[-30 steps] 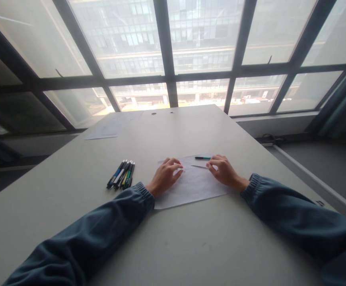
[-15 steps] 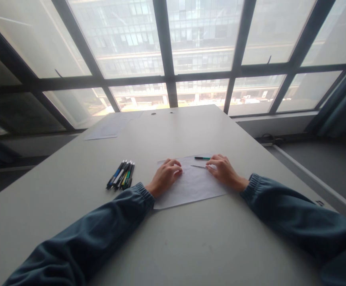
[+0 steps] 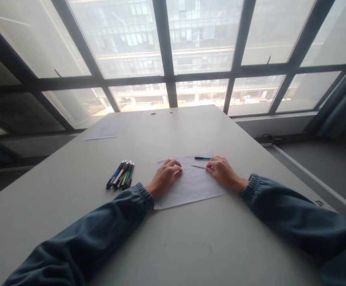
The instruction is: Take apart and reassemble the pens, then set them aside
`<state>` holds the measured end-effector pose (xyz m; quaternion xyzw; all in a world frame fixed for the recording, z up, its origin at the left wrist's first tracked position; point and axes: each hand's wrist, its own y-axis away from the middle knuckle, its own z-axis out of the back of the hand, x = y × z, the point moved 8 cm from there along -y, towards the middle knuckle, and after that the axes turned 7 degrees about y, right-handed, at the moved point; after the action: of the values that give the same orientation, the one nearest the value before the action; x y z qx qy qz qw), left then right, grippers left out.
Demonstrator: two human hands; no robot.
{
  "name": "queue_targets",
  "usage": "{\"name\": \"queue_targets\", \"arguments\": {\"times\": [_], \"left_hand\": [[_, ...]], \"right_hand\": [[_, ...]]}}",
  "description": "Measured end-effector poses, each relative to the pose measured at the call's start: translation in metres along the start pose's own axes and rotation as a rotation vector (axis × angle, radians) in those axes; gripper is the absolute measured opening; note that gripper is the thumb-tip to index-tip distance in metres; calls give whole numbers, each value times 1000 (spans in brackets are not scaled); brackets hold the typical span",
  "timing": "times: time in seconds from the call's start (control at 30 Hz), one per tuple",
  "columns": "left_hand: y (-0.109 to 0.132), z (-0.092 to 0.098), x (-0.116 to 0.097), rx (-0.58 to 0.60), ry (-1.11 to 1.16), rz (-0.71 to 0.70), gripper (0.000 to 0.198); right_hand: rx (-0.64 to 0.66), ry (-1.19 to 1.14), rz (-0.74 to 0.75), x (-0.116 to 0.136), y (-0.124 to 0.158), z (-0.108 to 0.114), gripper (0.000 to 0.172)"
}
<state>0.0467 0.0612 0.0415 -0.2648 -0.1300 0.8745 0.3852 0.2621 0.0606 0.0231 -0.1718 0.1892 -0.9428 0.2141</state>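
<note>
Pinching the pen refill (image 3: 198, 167) over the paper (image 3: 197, 185), the right hand (image 3: 223, 171) has barely shifted, while the thumb and forefinger of the left hand (image 3: 165, 178) have drawn closer together, suggesting fine handling continues; whether they grip anything cannot be told. That right hand hides one end of the refill, near the green-and-black pen (image 3: 202, 158), and a bundle of pens (image 3: 121, 175) lies on the table (image 3: 173, 137) beside the left sleeve (image 3: 110, 218).
</note>
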Motion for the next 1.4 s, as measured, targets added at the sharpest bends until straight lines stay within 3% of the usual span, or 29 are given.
{"name": "queue_targets", "arguments": {"times": [0.27, 0.7, 0.9, 1.4], "left_hand": [[1, -1, -1, -5, -5, -23, 13], [0, 13, -11, -162, 26, -81, 13], [0, 15, -16, -192, 69, -111, 12], [0, 15, -18, -184, 75, -131, 12]], "right_hand": [[-14, 9, 40, 4, 0, 1, 10], [-238, -181, 140, 15, 4, 21, 12], [-239, -167, 235, 26, 5, 24, 14], [-206, -138, 250, 28, 6, 23, 16]]}}
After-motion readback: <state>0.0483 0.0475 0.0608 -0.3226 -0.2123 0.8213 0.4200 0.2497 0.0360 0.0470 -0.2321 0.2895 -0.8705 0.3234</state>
